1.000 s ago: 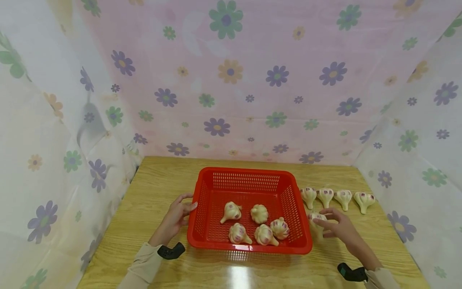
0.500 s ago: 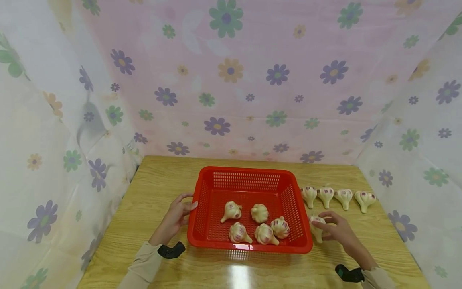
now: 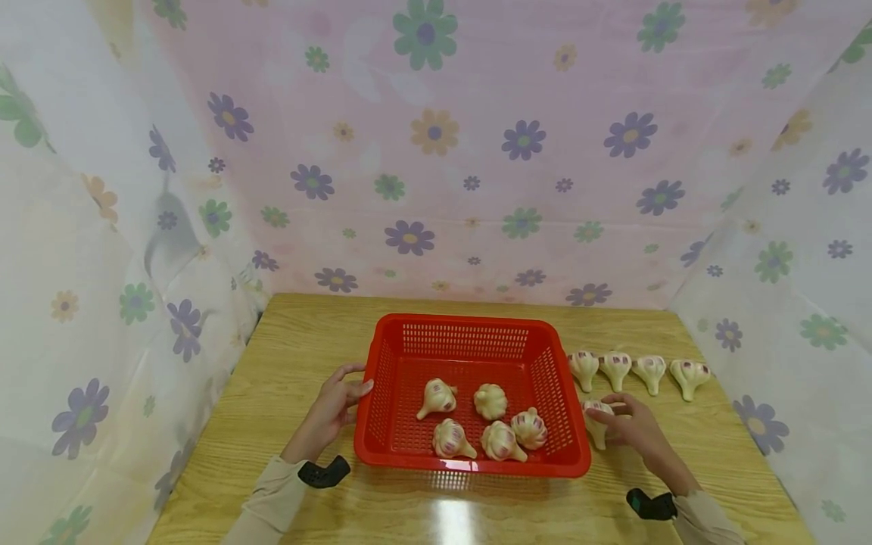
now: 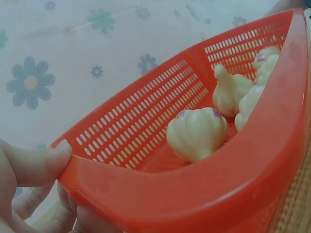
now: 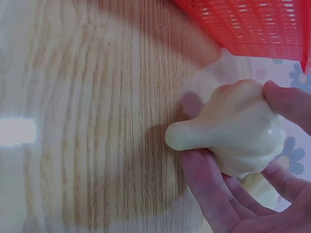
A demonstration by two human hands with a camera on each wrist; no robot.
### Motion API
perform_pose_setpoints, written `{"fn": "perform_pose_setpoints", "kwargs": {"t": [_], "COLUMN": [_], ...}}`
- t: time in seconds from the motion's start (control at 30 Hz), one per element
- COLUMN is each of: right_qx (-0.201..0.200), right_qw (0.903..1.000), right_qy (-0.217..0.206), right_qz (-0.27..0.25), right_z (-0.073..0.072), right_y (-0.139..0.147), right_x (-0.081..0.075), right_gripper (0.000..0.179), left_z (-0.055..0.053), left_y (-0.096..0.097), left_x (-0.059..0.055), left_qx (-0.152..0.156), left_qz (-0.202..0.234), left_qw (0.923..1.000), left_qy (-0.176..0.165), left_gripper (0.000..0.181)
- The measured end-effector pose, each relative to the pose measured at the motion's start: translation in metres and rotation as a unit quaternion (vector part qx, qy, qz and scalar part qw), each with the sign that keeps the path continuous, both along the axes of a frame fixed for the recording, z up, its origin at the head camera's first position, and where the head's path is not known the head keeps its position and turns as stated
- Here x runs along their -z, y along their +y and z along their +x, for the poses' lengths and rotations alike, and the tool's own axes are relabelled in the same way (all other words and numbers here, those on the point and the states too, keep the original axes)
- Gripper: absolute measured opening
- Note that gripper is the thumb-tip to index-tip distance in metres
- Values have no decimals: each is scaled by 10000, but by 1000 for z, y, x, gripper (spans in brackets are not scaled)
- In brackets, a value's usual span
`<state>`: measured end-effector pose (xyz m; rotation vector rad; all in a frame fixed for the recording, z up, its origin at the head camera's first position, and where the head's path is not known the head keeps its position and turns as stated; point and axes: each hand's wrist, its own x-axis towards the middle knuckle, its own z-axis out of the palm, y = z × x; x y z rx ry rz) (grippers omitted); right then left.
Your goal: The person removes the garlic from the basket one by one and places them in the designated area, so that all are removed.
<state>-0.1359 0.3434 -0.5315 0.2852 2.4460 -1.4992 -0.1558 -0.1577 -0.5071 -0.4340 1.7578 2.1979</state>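
Note:
My left hand [image 3: 330, 412] grips the left rim of a red perforated plastic basket [image 3: 470, 466], thumb over the edge and fingers beneath, as the left wrist view shows. Inside lie several pale garlic bulbs with purple marks, such as one garlic bulb [image 3: 438, 398] at the left. Just right of the basket, my right hand [image 3: 636, 433] holds another garlic bulb [image 5: 243, 128] between thumb and fingers. In the head view its stem points toward me. The right wrist view shows it close over the wooden table, with its shadow beside it.
Beyond my right hand, several garlic bulbs [image 3: 616, 369] stand in a row on the wooden table [image 3: 313, 325], stems toward me. Flowered cloth [image 3: 470, 151] encloses the table at the back and on both sides.
My right hand and its garlic bulb have shifted slightly, first toward me, then back a little, and the bulb shows more clearly. My left hand and the basket have stayed in place.

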Motion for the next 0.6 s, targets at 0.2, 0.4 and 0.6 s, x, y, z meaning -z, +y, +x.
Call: {"fn": "perform_pose_setpoints", "kwargs": {"t": [0.2, 0.4, 0.6], "right_qx": [165, 69, -49], "right_qw": [9997, 9998, 9991], "right_qy": [-163, -179, -231], "right_qz": [88, -27, -344], "right_z": [-7, -8, -7], "right_y": [2, 4, 8], "right_x": [4, 2, 4], "right_gripper": [71, 70, 68], "left_z": [0, 0, -1], "left_y": [1, 1, 0], "left_x": [0, -1, 0], "left_qx": [53, 46, -30], "left_qz": [86, 114, 46], "left_qw": [9999, 9999, 10000], "left_qy": [18, 26, -48], "left_gripper": [42, 41, 43]}}
